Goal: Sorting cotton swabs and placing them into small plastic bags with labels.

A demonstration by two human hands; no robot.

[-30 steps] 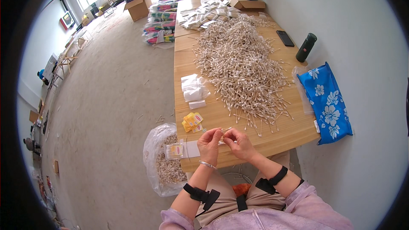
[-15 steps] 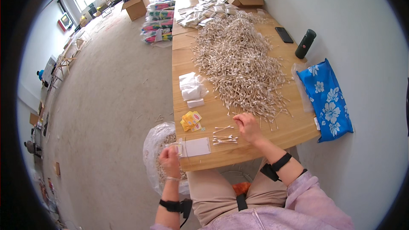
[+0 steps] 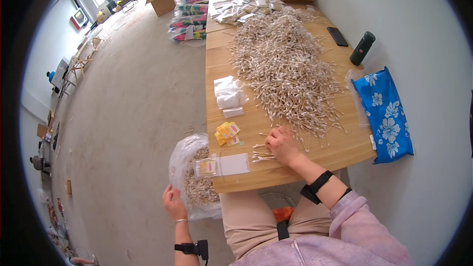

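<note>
My right hand point(image 3: 283, 144) is over the near part of the table, its fingers closed on a cotton swab point(image 3: 263, 134) whose tip sticks out to the left. Just below those fingers lie several loose cotton swabs point(image 3: 263, 156), side by side. Behind is a large heap of cotton swabs point(image 3: 281, 69). My left hand point(image 3: 173, 203) hangs off the table's left edge beside a clear plastic bag point(image 3: 178, 160), its fingers loosely bent and apart, holding nothing I can see. At the table corner a small clear packet point(image 3: 206, 167) with swabs and a yellow card lies against a white card point(image 3: 233, 164).
Yellow cards point(image 3: 227, 132) and folded white packets point(image 3: 228, 93) lie along the left side. Filled packets point(image 3: 246, 6) are piled at the far end. On the right are a phone point(image 3: 337, 36), a dark bottle point(image 3: 362, 48) and a blue flowered pouch point(image 3: 387, 116) by the wall.
My left hand has left the packet at the table corner and moved left and down past the bag. My right hand has shifted slightly, now over the loose swabs. The view has turned slightly.
</note>
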